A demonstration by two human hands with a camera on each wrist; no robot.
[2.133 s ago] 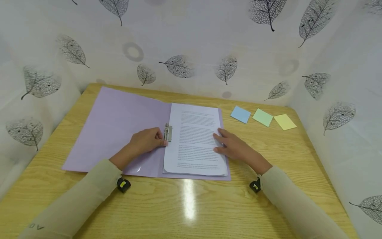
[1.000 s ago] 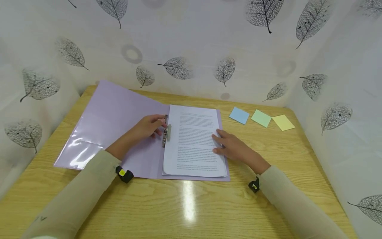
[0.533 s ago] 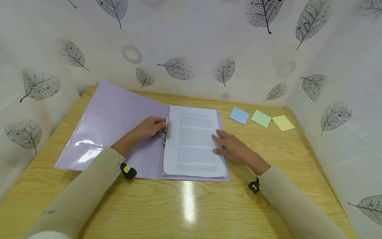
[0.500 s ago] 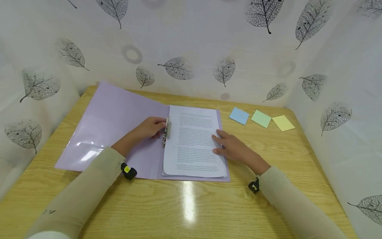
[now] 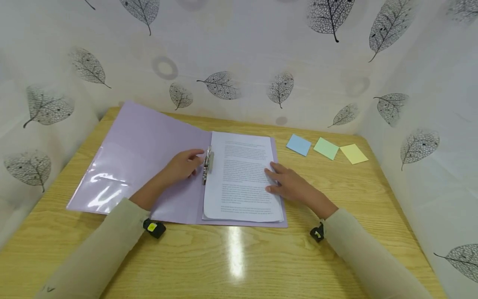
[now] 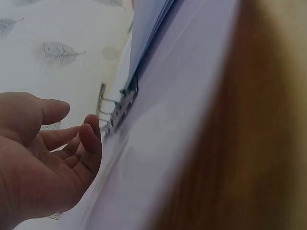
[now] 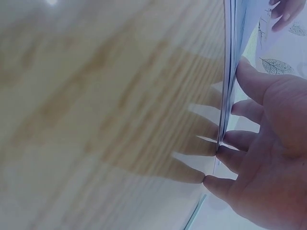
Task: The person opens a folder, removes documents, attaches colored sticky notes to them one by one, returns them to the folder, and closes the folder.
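A lilac folder (image 5: 149, 137) lies open on the table, its left cover slightly raised. On its right side rests a stack of printed paper (image 5: 244, 182). Along the paper's left edge is a metal binder clip (image 5: 205, 170), whose lever stands up beside the prongs in the left wrist view. Just left of the clip, my left hand (image 5: 182, 166) holds nothing; its thumb and fingers are apart and loosely bent. My right hand (image 5: 293, 182) rests with spread fingers on the right edge of the stack, fingertips (image 7: 228, 184) along that edge.
Blue (image 5: 298, 145), green (image 5: 326, 148) and yellow sticky-note pads (image 5: 353, 154) lie in a row at the back right of the wooden table (image 5: 261, 265). A leaf-patterned white curtain (image 5: 239, 50) hangs behind and at both sides.
The clip's lever has been raised from lying flat. My left hand moved up along the clip, then drew back left off it. The right hand stayed in place.
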